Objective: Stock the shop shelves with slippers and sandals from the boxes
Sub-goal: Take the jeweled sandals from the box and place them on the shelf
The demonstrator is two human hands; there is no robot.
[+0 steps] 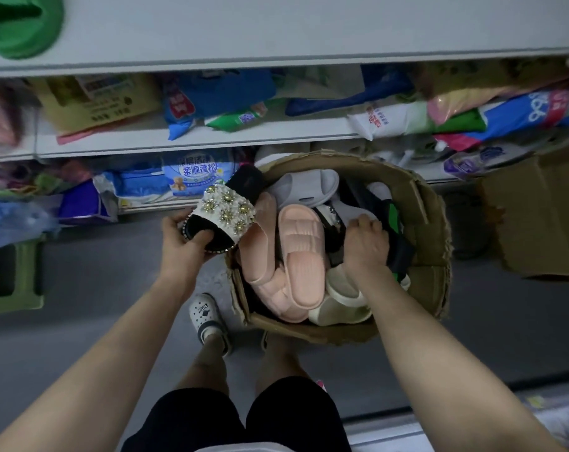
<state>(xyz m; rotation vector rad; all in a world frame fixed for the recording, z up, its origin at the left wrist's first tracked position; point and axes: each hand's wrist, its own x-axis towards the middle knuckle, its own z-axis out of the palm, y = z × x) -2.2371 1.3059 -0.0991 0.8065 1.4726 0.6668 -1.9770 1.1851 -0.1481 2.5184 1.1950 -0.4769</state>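
An open cardboard box [421, 203] stands on the floor below me, filled with slippers: two pink slides [301, 252], a grey-white slide [306, 187], cream ones [342, 295] and dark sandals. My left hand [182, 238] holds a black sandal with a white flower-studded strap [226, 208] just left of the box rim. My right hand [366, 244] is down inside the box, fingers curled among the dark sandals [333, 238]; what it grips is hidden. A green slipper [19, 24] lies on the top shelf at the far left.
White shelves [276, 34] run across the top; lower shelves [195, 138] hold packets and bags. A second cardboard box [537, 220] stands at the right, a green stool [12, 272] at the left. My foot in a white clog [206, 316] is beside the box on the grey floor.
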